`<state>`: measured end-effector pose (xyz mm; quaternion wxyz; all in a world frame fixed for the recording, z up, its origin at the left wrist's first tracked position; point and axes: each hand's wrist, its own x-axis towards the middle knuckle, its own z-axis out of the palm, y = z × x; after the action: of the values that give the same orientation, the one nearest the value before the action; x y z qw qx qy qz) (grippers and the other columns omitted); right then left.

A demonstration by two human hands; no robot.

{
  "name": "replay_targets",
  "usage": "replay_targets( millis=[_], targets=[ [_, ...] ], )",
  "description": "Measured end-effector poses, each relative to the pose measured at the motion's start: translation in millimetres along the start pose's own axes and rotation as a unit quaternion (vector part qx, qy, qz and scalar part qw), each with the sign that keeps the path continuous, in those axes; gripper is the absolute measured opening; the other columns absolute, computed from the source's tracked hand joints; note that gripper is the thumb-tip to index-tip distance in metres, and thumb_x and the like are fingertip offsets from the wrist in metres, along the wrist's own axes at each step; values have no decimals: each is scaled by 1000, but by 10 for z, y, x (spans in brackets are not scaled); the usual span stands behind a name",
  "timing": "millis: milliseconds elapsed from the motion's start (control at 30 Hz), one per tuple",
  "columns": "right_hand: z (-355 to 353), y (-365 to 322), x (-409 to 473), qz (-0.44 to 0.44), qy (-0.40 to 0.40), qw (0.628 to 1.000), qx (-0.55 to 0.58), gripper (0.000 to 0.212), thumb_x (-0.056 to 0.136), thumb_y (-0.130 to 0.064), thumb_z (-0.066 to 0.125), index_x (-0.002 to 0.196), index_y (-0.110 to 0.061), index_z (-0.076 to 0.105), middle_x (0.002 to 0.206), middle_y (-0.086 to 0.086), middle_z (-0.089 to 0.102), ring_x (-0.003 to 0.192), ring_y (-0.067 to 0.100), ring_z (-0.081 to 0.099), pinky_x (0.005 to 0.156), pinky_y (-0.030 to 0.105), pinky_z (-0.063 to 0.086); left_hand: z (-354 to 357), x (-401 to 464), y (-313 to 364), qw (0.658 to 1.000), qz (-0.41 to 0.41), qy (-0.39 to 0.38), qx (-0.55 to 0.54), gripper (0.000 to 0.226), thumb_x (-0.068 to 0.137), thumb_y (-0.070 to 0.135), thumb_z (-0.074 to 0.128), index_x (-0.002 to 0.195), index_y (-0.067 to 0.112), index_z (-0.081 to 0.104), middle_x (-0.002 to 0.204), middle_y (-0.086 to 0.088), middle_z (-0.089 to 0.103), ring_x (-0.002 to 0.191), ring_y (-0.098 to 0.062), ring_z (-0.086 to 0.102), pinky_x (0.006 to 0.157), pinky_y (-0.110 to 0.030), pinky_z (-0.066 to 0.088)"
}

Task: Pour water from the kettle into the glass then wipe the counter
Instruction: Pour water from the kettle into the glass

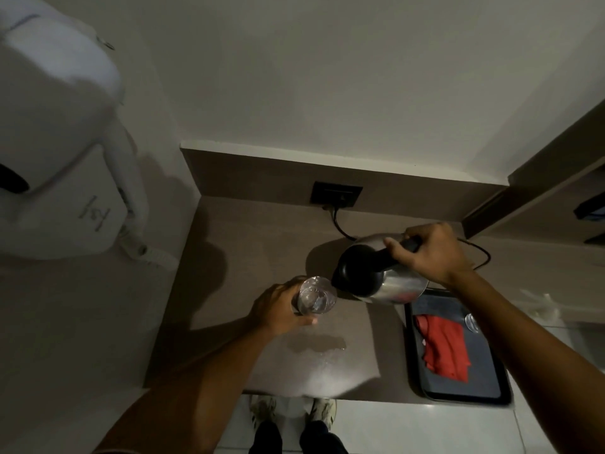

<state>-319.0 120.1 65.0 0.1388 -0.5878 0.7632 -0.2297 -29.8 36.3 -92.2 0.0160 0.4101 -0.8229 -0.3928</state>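
My right hand (429, 253) grips the black handle of a steel kettle (393, 283), which is tilted to the left with its spout over a clear glass (316, 296). My left hand (278, 311) holds that glass upright above the brown counter (229, 257); there is water inside it. A small puddle (316, 344) lies on the counter just in front of the glass. A red cloth (442, 348) lies folded on a dark tray (491, 393) at the right, below the kettle.
A second glass (471, 322) stands on the tray, partly behind my right forearm. A black cord (340, 224) runs from the wall socket (335, 194) behind the kettle. A white wall-mounted hair dryer (59, 152) hangs at the left. The counter's front edge is near my feet.
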Motion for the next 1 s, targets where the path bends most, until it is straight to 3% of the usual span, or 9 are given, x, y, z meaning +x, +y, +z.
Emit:
replay_targets(
  millis=[333,567,767,1000],
  targets=[
    [53,-331,21,-56,-14,989,-135,58,86,-63,54,54,-14,56,46,2,50,39,18,45,44,34,45,-22,21,-17,1000,5,-25,2,93,58,70,78,138,44,40,126,11,67,111,-18,64,91,-39,55],
    [33,-410,36,-85,-12,979,-183,57,83,-64,48,52,-17,55,44,-2,48,37,15,42,45,29,43,-34,21,-13,1000,13,-23,9,92,62,66,81,142,41,42,128,8,67,114,-20,64,93,-43,56],
    [-5,-458,57,-117,-2,964,-237,67,84,-69,37,46,-15,48,39,-2,40,34,19,36,56,23,18,-52,10,-2,1000,12,-23,10,92,61,69,80,140,42,43,127,9,68,113,-19,64,92,-42,56],
    [-78,-524,67,-122,1,960,-254,70,84,-72,34,44,-15,47,38,-2,39,33,16,30,51,18,13,-54,3,4,999,5,-30,19,91,63,68,80,141,40,43,128,8,67,114,-19,63,94,-44,55]
  ],
)
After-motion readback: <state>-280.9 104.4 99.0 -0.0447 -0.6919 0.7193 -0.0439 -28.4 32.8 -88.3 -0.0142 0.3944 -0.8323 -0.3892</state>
